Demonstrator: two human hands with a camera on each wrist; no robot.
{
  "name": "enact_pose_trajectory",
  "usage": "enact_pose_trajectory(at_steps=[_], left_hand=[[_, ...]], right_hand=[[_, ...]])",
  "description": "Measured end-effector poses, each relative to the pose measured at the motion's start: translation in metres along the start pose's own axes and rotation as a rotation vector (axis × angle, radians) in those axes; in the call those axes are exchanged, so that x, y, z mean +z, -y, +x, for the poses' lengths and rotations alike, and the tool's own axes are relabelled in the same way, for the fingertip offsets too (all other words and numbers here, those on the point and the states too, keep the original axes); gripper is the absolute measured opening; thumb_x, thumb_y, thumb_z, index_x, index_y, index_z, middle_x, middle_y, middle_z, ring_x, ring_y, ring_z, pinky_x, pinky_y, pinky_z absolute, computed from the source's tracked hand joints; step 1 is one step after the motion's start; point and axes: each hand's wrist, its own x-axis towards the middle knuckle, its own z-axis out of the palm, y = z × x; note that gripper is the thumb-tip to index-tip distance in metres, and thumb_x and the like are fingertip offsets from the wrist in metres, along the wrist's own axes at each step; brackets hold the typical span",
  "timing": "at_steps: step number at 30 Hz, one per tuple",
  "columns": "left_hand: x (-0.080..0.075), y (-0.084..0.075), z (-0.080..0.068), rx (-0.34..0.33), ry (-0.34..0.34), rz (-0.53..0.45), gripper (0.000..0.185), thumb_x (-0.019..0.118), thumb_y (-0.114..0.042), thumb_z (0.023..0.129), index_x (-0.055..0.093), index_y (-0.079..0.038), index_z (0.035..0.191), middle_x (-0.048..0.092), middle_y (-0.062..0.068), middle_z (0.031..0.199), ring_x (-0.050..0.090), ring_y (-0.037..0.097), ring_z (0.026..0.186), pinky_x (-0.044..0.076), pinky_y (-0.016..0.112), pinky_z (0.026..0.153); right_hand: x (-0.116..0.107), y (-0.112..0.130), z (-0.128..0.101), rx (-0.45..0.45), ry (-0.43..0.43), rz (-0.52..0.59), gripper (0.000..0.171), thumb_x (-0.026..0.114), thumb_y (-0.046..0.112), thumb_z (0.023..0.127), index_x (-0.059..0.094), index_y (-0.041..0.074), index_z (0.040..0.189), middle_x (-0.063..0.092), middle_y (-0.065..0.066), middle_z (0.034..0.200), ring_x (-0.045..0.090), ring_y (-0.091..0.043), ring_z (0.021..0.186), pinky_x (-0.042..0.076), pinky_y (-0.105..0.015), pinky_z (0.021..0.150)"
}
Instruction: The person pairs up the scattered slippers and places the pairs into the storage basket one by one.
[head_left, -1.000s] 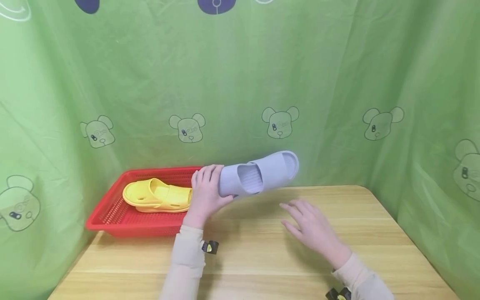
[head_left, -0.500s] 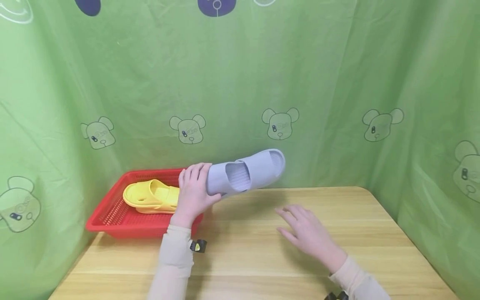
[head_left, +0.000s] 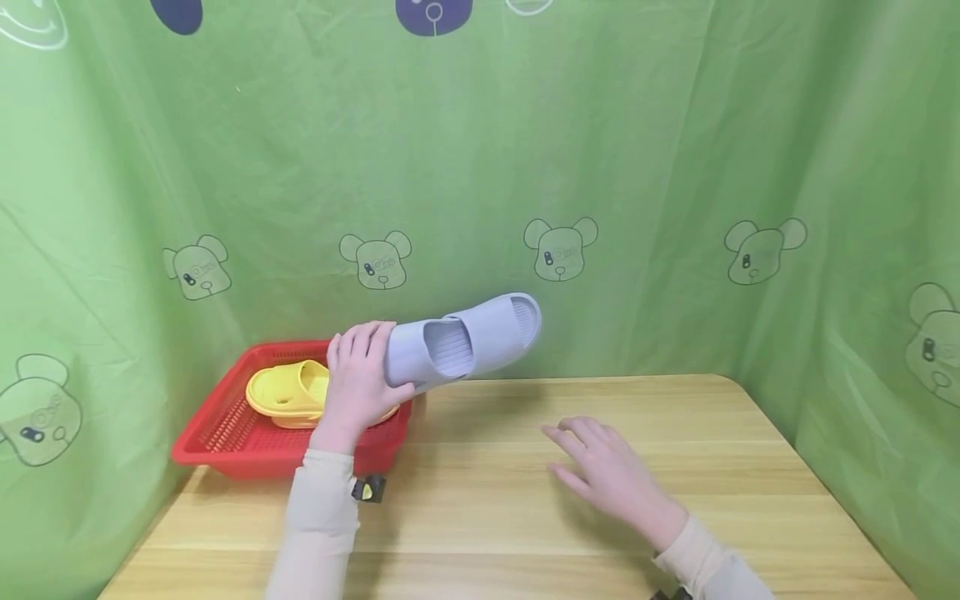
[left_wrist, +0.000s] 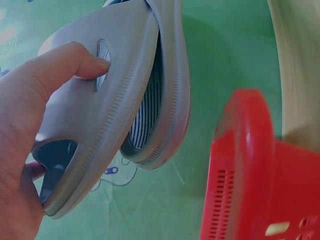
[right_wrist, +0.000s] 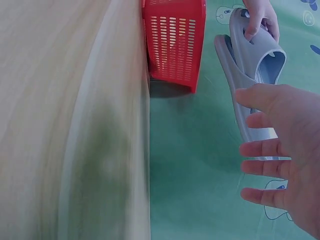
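Observation:
My left hand (head_left: pixel 358 375) holds a pair of grey-blue slippers (head_left: pixel 491 337) by one end, raised beside the right side of the red basket (head_left: pixel 225 457). In the left wrist view the two slippers (left_wrist: pixel 112 95) are nested together, with the thumb pressing on a strap near its slot and the other fingers mostly hidden behind. Yellow slippers (head_left: pixel 281 392) lie in the basket, partly covered by the left hand. Over the table's right half hovers my right hand (head_left: pixel 611 475), fingers spread and holding nothing; the right wrist view shows its fingers (right_wrist: pixel 265 147) apart.
The perforated basket stands at the back left of the wooden table (head_left: pixel 480 517). A green curtain (head_left: pixel 465 150) with printed bear heads hangs around the table's back and sides.
The left hand has carried the grey-blue slippers leftward, so they now overlap the basket's right end in the head view. The right hand has drifted slightly left and down.

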Motion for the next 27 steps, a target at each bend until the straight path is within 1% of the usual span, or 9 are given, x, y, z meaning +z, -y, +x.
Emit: enact_pose_trajectory(at_steps=[5, 12, 17, 21, 27], left_hand=[[-0.005, 0.01, -0.002, -0.006, 0.002, 0.009, 0.084, 0.084, -0.037, 0.061, 0.05, -0.011, 0.133, 0.053, 0.011, 0.13, 0.043, 0.034, 0.123, 0.027, 0.063, 0.109], [-0.015, 0.021, -0.002, -0.003, 0.002, 0.039, 0.086, 0.086, -0.037, 0.059, 0.05, -0.011, 0.133, 0.054, 0.013, 0.129, 0.044, 0.035, 0.122, 0.027, 0.065, 0.108], [-0.024, 0.027, -0.002, 0.005, -0.006, 0.061, 0.087, 0.086, -0.037, 0.059, 0.05, -0.01, 0.133, 0.054, 0.014, 0.129, 0.045, 0.036, 0.122, 0.029, 0.066, 0.107], [-0.031, 0.032, -0.003, 0.004, -0.01, 0.061, 0.087, 0.086, -0.036, 0.058, 0.05, -0.009, 0.133, 0.054, 0.016, 0.129, 0.045, 0.038, 0.121, 0.028, 0.067, 0.106], [-0.037, 0.041, -0.006, -0.001, -0.006, 0.069, 0.09, 0.088, -0.037, 0.057, 0.05, -0.008, 0.133, 0.054, 0.016, 0.13, 0.045, 0.038, 0.121, 0.028, 0.068, 0.106]], right_hand=[[0.002, 0.003, 0.001, -0.017, 0.005, 0.008, 0.055, 0.071, 0.041, 0.082, 0.061, 0.012, 0.128, 0.064, -0.012, 0.116, 0.062, -0.03, 0.108, 0.054, -0.049, 0.089], [0.006, 0.007, 0.0, -0.025, 0.006, 0.016, 0.056, 0.075, 0.038, 0.08, 0.061, 0.013, 0.129, 0.063, -0.011, 0.118, 0.061, -0.029, 0.11, 0.054, -0.049, 0.089], [0.011, 0.013, 0.0, -0.046, 0.027, 0.037, 0.057, 0.075, 0.037, 0.081, 0.059, 0.015, 0.131, 0.062, -0.011, 0.121, 0.06, -0.029, 0.112, 0.053, -0.05, 0.091], [0.017, 0.019, 0.002, -0.063, 0.05, 0.052, 0.058, 0.073, 0.038, 0.083, 0.057, 0.017, 0.134, 0.061, -0.009, 0.124, 0.059, -0.027, 0.115, 0.052, -0.049, 0.094], [0.027, 0.025, 0.008, -0.102, 0.062, 0.055, 0.061, 0.072, 0.041, 0.084, 0.053, 0.018, 0.137, 0.06, -0.008, 0.128, 0.058, -0.026, 0.119, 0.051, -0.048, 0.096]])
